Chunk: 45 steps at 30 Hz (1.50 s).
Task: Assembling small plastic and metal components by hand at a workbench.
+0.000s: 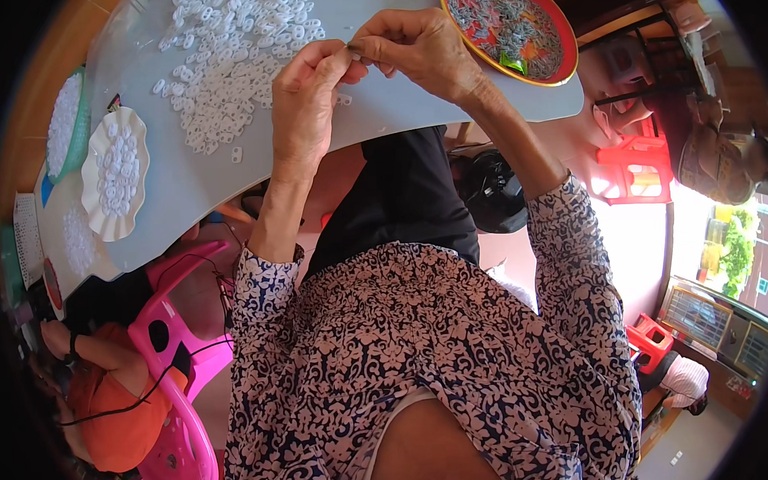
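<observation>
My left hand (303, 103) and my right hand (415, 48) meet over the grey board (396, 104), fingertips pinched together on a tiny part (349, 48) that is too small to identify. A heap of small white plastic pieces (229, 51) lies on the board just left of my left hand. A red round tray (512, 28) filled with small grey metal pieces sits at the board's right end, close to my right wrist.
A white scalloped dish (115, 173) of white pieces and a green bowl (65, 124) of more stand at the board's left end. A pink plastic chair (181, 365) and a person in orange (111, 410) are lower left. Red stools (635, 172) stand at right.
</observation>
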Each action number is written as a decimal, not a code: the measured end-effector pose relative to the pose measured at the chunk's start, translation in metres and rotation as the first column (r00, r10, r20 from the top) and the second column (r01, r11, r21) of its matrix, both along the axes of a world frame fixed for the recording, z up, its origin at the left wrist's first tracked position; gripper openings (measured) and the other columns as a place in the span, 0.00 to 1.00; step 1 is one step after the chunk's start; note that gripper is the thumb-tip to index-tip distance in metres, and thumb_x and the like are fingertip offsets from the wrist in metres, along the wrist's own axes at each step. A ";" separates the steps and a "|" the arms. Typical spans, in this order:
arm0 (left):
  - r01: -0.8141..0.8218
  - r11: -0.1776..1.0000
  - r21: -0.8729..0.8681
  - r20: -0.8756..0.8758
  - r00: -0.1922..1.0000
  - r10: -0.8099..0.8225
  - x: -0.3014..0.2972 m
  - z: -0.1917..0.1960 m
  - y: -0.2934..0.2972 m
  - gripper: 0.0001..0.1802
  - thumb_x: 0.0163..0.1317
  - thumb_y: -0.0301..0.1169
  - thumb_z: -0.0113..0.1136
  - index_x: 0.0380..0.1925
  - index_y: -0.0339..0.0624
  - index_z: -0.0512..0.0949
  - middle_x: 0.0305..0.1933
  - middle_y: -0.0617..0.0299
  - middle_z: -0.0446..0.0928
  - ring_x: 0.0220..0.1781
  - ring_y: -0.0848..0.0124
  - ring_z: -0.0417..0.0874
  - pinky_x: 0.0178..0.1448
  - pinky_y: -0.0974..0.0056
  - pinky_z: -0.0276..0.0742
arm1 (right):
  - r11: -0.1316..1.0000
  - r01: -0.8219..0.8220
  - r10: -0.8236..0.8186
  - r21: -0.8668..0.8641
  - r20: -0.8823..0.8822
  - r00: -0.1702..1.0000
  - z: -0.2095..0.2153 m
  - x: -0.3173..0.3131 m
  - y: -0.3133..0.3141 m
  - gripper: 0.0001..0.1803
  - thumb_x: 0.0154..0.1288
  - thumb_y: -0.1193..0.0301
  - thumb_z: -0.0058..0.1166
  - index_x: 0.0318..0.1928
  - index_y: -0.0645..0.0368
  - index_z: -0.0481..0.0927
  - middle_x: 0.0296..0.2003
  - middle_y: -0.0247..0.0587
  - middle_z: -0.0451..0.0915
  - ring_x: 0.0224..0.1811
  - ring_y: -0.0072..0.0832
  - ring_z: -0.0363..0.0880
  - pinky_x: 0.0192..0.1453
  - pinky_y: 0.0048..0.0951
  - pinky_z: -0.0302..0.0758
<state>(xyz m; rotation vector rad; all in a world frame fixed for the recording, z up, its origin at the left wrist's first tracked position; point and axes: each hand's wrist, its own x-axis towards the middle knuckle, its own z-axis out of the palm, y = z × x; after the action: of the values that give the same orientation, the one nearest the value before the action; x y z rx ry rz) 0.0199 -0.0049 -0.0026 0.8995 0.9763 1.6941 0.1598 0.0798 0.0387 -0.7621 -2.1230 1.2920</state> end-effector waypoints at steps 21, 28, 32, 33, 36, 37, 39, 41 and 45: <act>-0.016 0.997 -0.075 0.030 0.999 0.018 0.002 -0.009 -0.004 0.08 0.60 0.30 0.50 0.25 0.38 0.74 0.22 0.66 0.70 0.32 0.77 0.72 0.37 0.73 0.64 | 0.692 -0.193 -0.138 0.695 0.390 0.911 -0.014 0.010 0.056 0.06 0.53 0.78 0.53 0.29 0.64 0.82 0.26 0.55 0.80 0.30 0.46 0.81 0.35 0.38 0.79; -0.019 0.996 -0.091 -0.077 0.997 0.012 0.002 -0.010 -0.002 0.09 0.60 0.32 0.51 0.27 0.40 0.76 0.22 0.67 0.73 0.31 0.79 0.72 0.35 0.75 0.63 | 0.596 -0.239 -0.306 0.767 0.492 0.815 -0.016 -0.003 0.059 0.04 0.49 0.77 0.56 0.26 0.66 0.81 0.24 0.51 0.80 0.28 0.43 0.82 0.36 0.36 0.78; -0.015 0.996 -0.083 -0.072 0.997 0.009 0.002 -0.008 -0.002 0.08 0.60 0.32 0.53 0.27 0.40 0.76 0.22 0.68 0.73 0.30 0.80 0.73 0.34 0.75 0.62 | 0.734 -0.216 -0.154 0.644 0.467 0.871 -0.006 0.009 0.053 0.07 0.50 0.74 0.55 0.28 0.66 0.80 0.23 0.51 0.80 0.26 0.42 0.81 0.34 0.36 0.76; -0.012 0.998 -0.067 -0.053 0.999 0.008 0.004 -0.007 -0.002 0.08 0.60 0.32 0.53 0.27 0.40 0.76 0.22 0.68 0.73 0.30 0.80 0.73 0.34 0.76 0.62 | 0.815 -0.110 -0.110 0.569 0.338 0.935 -0.008 0.013 0.049 0.05 0.46 0.76 0.57 0.26 0.66 0.80 0.21 0.48 0.79 0.25 0.39 0.81 0.33 0.33 0.77; -0.014 0.999 -0.049 -0.030 0.999 0.013 0.005 -0.007 -0.003 0.07 0.60 0.31 0.54 0.27 0.40 0.76 0.22 0.67 0.73 0.30 0.80 0.72 0.34 0.76 0.61 | 0.895 0.029 -0.141 0.445 0.222 0.965 -0.012 0.014 0.029 0.07 0.46 0.73 0.57 0.26 0.66 0.79 0.20 0.45 0.79 0.23 0.35 0.80 0.31 0.31 0.76; -0.013 0.999 -0.040 -0.024 1.000 0.012 0.006 -0.006 -0.002 0.07 0.60 0.31 0.54 0.27 0.40 0.76 0.22 0.67 0.73 0.30 0.80 0.73 0.34 0.76 0.61 | 0.895 0.036 -0.149 0.444 0.220 0.964 -0.016 0.016 0.027 0.07 0.46 0.73 0.57 0.26 0.66 0.79 0.20 0.45 0.79 0.23 0.35 0.80 0.31 0.31 0.76; 0.001 0.999 -0.047 -0.019 1.000 -0.002 0.004 -0.008 -0.002 0.07 0.60 0.30 0.54 0.27 0.39 0.76 0.22 0.67 0.73 0.31 0.79 0.73 0.35 0.76 0.62 | 0.906 0.116 -0.203 0.407 0.179 0.963 -0.024 0.021 0.025 0.07 0.52 0.73 0.56 0.29 0.64 0.79 0.20 0.36 0.78 0.25 0.18 0.78 0.32 0.23 0.75; 0.008 0.999 -0.051 -0.015 1.000 -0.009 0.001 -0.010 0.000 0.07 0.61 0.30 0.54 0.27 0.39 0.76 0.22 0.67 0.73 0.31 0.79 0.73 0.35 0.76 0.63 | 0.908 0.149 -0.218 0.392 0.137 0.966 -0.019 0.021 0.029 0.07 0.50 0.73 0.56 0.28 0.64 0.79 0.20 0.40 0.79 0.24 0.26 0.79 0.32 0.27 0.76; -0.010 0.998 -0.059 0.001 1.000 0.010 0.003 -0.007 -0.001 0.08 0.61 0.31 0.54 0.27 0.39 0.75 0.22 0.67 0.72 0.32 0.79 0.73 0.37 0.76 0.63 | 0.817 0.084 -0.172 0.570 0.102 0.980 -0.022 0.022 0.050 0.07 0.48 0.74 0.56 0.27 0.65 0.80 0.21 0.45 0.80 0.23 0.32 0.80 0.32 0.29 0.77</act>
<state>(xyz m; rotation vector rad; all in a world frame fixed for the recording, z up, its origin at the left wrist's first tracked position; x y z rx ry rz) 0.0230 -0.0055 -0.0098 0.8561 1.0267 1.6653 0.1814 0.1301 0.0171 -0.7342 -2.3486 0.4864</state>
